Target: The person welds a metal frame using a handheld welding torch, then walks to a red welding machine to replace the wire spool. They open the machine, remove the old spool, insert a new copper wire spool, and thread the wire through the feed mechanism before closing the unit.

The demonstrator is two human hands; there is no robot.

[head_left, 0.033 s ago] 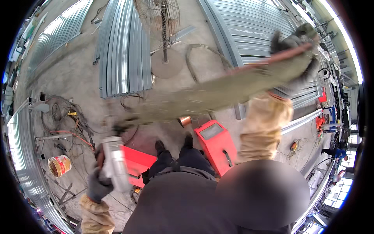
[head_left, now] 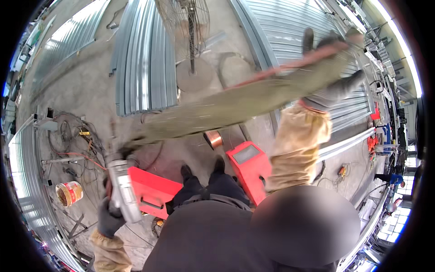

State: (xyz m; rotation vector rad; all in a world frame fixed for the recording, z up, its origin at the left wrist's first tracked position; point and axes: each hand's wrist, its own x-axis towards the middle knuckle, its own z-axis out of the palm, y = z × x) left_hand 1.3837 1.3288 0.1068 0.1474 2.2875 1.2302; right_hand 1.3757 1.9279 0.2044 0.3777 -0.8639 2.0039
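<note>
My left hand (head_left: 110,218), in a dark grey glove, is closed round a silver, roughly cylindrical hand tool (head_left: 123,190) with a narrow tip pointing away from me. From beside the tool a long olive-green fabric sleeve (head_left: 226,109) with a red edge stretches to the upper right, blurred by motion. My right hand (head_left: 337,93), gloved as well, holds the sleeve near its far end, which lies across the hand and hides part of it. Some fingers stick out beyond the sleeve's far edge.
Red boxes (head_left: 248,167) with dark handles flank my feet. A copper-coloured spool (head_left: 213,139) lies ahead. Stacked metal profiles (head_left: 145,59), a standing fan (head_left: 191,45) and a metal rack (head_left: 290,27) are farther off. Tangled cables (head_left: 68,127) and a bucket (head_left: 70,192) are at left.
The silver tool and my left hand have shifted a little to the left. My right hand and the sleeve have also moved left.
</note>
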